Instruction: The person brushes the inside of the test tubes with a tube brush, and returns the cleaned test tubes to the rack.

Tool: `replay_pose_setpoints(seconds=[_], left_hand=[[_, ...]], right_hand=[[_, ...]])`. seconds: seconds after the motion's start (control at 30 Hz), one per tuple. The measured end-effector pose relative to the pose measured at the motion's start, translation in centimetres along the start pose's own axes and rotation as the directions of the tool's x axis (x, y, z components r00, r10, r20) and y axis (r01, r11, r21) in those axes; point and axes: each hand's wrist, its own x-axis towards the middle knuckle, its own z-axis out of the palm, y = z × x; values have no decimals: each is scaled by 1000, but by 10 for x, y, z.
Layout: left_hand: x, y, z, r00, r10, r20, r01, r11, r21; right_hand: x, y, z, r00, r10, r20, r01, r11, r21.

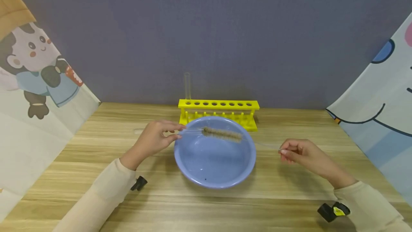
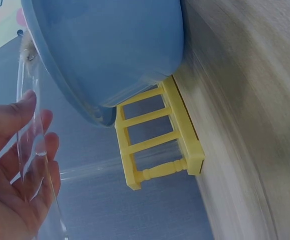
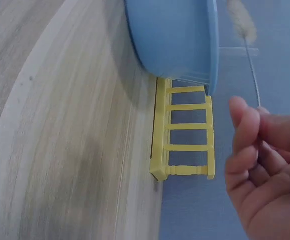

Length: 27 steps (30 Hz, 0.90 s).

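Note:
My left hand (image 1: 156,134) grips a clear glass test tube (image 1: 193,131) lying sideways over the basin's left rim. In the left wrist view the thumb and fingers curl round the tube (image 2: 28,82). Bristles of a test tube brush (image 1: 222,134) show at the tube's mouth, above the blue basin (image 1: 214,185). With thumb and fingertips my right hand (image 1: 302,155) pinches the thin wire handle of this brush, well right of the basin. The right wrist view has the twisted wire (image 3: 253,72) running from those fingers to the pale bristles (image 3: 242,22).
Behind the basin stands a yellow test tube rack (image 1: 222,105). Another clear test tube (image 1: 187,87) is upright in its leftmost hole. All stand on a wood-grain table (image 1: 154,196), backed by a grey-blue panel (image 1: 212,38), with printed cartoon sheets on both sides.

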Motion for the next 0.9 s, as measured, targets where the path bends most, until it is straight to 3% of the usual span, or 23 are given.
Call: replay_pose_setpoints(seconds=[0.17, 0.3, 0.4, 0.53, 0.73, 0.9], left_hand=[[0, -1, 1, 1000, 20, 12, -20, 1000, -13], [-1, -1, 2, 999, 23, 31, -22, 1000, -19], [-2, -1, 2, 998, 36, 56, -35, 999, -17], [-3, 0, 2, 993, 58, 105, -55, 998, -30], [-2, 2, 1, 983, 36, 181, -22, 997, -81], [-1, 5, 1, 976, 6, 216, 21, 992, -123]], right_hand=[[2, -5, 8, 988, -103, -111, 76, 971, -228], [3, -7, 13, 967, -192, -165, 105, 898, -428], [4, -6, 15, 947, -266, -179, 139, 843, -519], [5, -3, 16, 906, -366, -211, 177, 782, -597], [5, -2, 16, 851, -457, -259, 197, 734, -650], [8, -1, 19, 787, -560, -260, 223, 650, -726]])
